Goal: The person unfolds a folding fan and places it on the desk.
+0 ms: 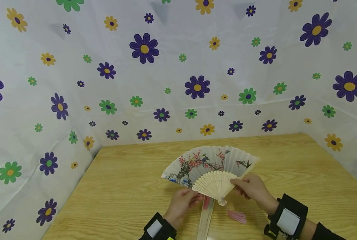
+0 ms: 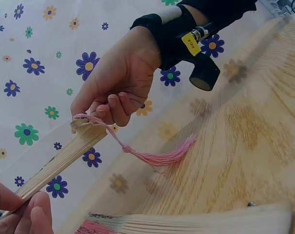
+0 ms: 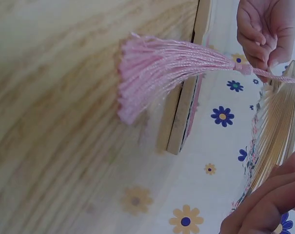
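A folding fan (image 1: 208,165) is spread wide over the table, its pale leaf painted with red blossoms and birds above cream slatted sticks. My left hand (image 1: 180,204) pinches its left edge between thumb and fingers. On the opposite side, my right hand (image 1: 254,189) grips the outer stick, thumb on the front. From the pivot hangs a pink tassel (image 1: 237,216), trailing loosely in the left wrist view. Below the spread fan lies a second, folded fan (image 1: 206,218) with pale sticks and a reddish part, its upper end hidden behind the spread one.
The wooden table (image 1: 121,186) reaches back to a white cloth (image 1: 172,70) printed with purple, green and yellow flowers, which hangs behind and at both sides. Black wrist straps with cameras (image 1: 287,216) are worn on both wrists.
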Demonstrator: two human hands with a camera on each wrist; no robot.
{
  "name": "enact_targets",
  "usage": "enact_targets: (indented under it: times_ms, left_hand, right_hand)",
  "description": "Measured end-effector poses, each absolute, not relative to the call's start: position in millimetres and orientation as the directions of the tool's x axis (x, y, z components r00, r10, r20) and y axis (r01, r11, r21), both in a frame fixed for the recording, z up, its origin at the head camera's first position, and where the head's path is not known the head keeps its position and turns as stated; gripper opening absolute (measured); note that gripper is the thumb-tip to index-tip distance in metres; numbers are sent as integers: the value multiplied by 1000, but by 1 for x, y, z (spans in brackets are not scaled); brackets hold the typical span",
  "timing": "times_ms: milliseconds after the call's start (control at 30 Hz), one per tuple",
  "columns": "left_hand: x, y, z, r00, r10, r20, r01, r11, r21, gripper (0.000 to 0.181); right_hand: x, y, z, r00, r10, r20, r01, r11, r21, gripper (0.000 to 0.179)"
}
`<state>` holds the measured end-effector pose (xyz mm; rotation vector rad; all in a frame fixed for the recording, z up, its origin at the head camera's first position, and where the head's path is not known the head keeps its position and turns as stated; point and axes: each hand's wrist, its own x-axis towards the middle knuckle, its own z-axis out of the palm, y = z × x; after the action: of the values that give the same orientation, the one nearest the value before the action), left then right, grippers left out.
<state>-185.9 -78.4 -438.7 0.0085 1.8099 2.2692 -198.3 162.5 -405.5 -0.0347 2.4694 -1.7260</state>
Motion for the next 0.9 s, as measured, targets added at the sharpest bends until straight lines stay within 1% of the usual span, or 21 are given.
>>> enact_targets:
  times_ms: [267,433,500,733,900]
  left_hand:
    - [-188,-76,-436,-979,151,-139,-171,-230,958,20]
    - [-188,-74,-439,-986,110,-124,-148,-256,955,19]
    - [-187,-74,-439,-987,98,-127,-149,-264,953,19]
    - [-188,-74,-436,-983,87,-163,-179,-236,955,19]
    - [-187,-71,-435,-985,57,-163,-173,-261,950,20]
  right_hand:
    - [-197,165,-404,-984,-81,-157,126,300,-945,38]
    - [-194,168,-406,-975,-77,-210,190,209,-959,38]
    - [-193,169,-407,-970,-72,-232,217,173,-961,37]
    - [-192,170,-405,-962,-80,-261,252,108,-962,34]
    - [-190,168,-406,-944,-55,-326,326,10,-945,32]
